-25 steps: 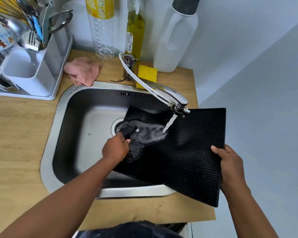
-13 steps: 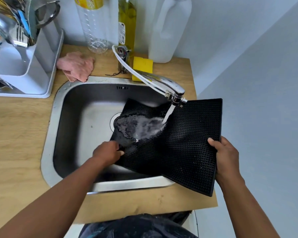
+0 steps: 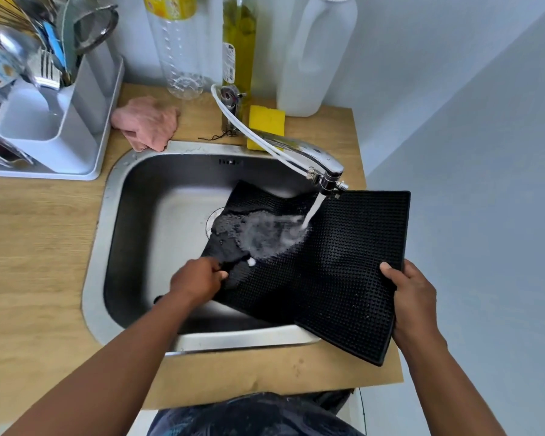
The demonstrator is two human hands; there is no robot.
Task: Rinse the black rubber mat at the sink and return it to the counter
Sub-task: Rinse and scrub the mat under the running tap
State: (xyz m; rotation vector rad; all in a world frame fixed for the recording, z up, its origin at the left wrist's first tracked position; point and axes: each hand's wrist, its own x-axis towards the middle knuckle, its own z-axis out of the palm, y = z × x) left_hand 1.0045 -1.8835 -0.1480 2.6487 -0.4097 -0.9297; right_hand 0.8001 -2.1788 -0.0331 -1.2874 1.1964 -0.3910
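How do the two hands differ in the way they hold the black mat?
The left hand is down inside the sink, gripping the wet lower part of the mat close to the running water. The right hand is outside the sink, beyond the counter's edge, holding the mat's dry outer edge higher, thumb on top. The left looks slightly blurred; the right looks sharp. Both are bare and closed on the same mat.

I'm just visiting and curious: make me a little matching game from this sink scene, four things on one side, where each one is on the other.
Things:
1. yellow sponge
2. pink cloth
3. black rubber mat
4. white jug

Places:
A. under the running tap, held by both hands
B. back right corner, against the wall
C. on the counter behind the tap spout
D. at the sink's back left corner

Pairs: 1-C, 2-D, 3-A, 4-B
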